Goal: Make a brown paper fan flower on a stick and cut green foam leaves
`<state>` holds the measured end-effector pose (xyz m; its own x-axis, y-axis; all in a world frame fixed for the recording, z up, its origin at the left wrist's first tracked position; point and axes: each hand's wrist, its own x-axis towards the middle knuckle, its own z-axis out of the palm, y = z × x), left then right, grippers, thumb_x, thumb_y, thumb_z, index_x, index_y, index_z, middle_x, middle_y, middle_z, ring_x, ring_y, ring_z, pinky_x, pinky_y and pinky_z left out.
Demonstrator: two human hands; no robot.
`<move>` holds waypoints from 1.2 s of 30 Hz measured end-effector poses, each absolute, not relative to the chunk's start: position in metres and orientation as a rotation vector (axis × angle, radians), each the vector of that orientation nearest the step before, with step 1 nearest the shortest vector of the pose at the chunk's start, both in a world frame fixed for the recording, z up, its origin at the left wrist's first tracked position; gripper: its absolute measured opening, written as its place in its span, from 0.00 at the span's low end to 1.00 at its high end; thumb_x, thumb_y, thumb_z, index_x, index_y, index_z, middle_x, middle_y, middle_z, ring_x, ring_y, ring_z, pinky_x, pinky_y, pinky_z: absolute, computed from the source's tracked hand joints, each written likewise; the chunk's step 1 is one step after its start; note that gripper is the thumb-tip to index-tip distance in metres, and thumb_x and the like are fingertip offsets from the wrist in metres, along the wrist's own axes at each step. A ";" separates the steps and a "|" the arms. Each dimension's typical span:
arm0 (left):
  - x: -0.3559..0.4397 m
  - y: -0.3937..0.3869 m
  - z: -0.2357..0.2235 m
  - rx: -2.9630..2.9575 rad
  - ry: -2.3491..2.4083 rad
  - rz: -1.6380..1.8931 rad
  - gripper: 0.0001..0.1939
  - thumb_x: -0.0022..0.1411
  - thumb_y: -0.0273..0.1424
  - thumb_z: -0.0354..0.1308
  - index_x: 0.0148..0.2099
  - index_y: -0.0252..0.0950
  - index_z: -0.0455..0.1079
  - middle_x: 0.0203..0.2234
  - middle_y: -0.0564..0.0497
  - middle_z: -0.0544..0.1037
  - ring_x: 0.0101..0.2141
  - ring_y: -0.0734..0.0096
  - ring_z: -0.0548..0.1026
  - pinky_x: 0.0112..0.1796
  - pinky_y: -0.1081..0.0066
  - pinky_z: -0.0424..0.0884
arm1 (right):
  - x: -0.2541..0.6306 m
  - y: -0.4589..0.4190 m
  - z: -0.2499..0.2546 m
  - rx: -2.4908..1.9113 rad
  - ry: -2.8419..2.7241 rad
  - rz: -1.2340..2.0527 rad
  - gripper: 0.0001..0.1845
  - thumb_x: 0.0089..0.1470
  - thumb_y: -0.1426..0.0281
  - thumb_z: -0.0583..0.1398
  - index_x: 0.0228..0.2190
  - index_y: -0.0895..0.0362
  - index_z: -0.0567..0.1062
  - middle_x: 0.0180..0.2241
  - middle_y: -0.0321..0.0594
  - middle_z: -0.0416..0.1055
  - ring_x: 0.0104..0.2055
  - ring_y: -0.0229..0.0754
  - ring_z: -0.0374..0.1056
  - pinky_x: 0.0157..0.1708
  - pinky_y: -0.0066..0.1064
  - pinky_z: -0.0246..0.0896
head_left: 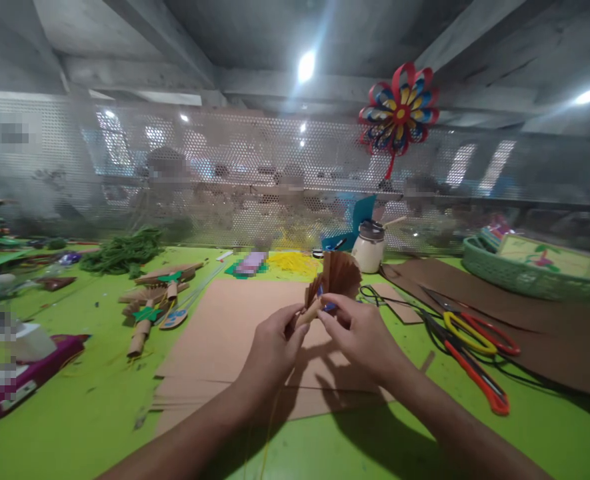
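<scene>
Above a stack of brown paper sheets, both of my hands hold a brown pleated paper fan craft with a rolled paper tube as its stem. My left hand is closed around the lower end of the tube. With thumb and fingers, my right hand pinches the craft where the tube meets the pleats. A bit of blue shows at that joint, partly covered by my fingers. Thin yellow thread hangs beneath my left hand.
Left of the paper lie similar fan crafts and green yarn. Yellow shreds and a white jar stand behind. Scissors, a red-handled cutter, dark cord and a green basket are right. A flower ornament hangs above.
</scene>
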<state>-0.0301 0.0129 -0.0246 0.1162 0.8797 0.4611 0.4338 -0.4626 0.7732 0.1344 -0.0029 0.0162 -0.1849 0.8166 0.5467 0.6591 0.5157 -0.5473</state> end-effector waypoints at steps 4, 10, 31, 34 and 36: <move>-0.029 0.011 -0.029 2.111 1.241 1.310 0.14 0.59 0.28 0.53 0.48 0.38 0.71 0.38 0.48 0.78 0.37 0.67 0.74 0.40 0.69 0.68 | 0.133 0.004 0.013 -1.249 -1.841 0.371 0.17 0.53 0.67 0.57 0.42 0.62 0.75 0.24 0.41 0.74 0.24 0.40 0.67 0.25 0.29 0.59; -0.030 0.009 -0.030 2.122 1.188 1.255 0.14 0.61 0.30 0.53 0.49 0.38 0.72 0.40 0.44 0.77 0.40 0.62 0.73 0.43 0.66 0.66 | 0.128 0.004 0.008 -1.169 -1.640 0.735 0.18 0.53 0.64 0.57 0.43 0.61 0.73 0.15 0.30 0.64 0.16 0.35 0.58 0.17 0.25 0.53; -0.025 0.003 -0.018 1.985 1.074 1.133 0.16 0.58 0.28 0.53 0.49 0.39 0.72 0.41 0.45 0.77 0.40 0.61 0.73 0.43 0.66 0.65 | 0.131 0.003 0.013 -1.115 -1.437 0.652 0.12 0.51 0.61 0.60 0.30 0.59 0.71 0.12 0.30 0.62 0.15 0.36 0.59 0.17 0.26 0.55; -0.024 0.001 -0.014 1.986 1.073 1.125 0.15 0.58 0.29 0.54 0.47 0.39 0.73 0.40 0.45 0.77 0.40 0.60 0.72 0.43 0.65 0.65 | 0.132 0.002 0.010 -1.144 -1.509 0.461 0.12 0.53 0.62 0.58 0.31 0.59 0.73 0.14 0.32 0.63 0.17 0.37 0.60 0.19 0.27 0.55; -0.023 0.001 -0.012 1.877 1.059 1.144 0.14 0.56 0.28 0.56 0.46 0.39 0.74 0.40 0.45 0.77 0.40 0.59 0.72 0.44 0.65 0.65 | 0.133 -0.001 0.010 -1.159 -1.564 0.249 0.10 0.54 0.64 0.58 0.33 0.58 0.74 0.18 0.34 0.67 0.19 0.38 0.62 0.21 0.28 0.56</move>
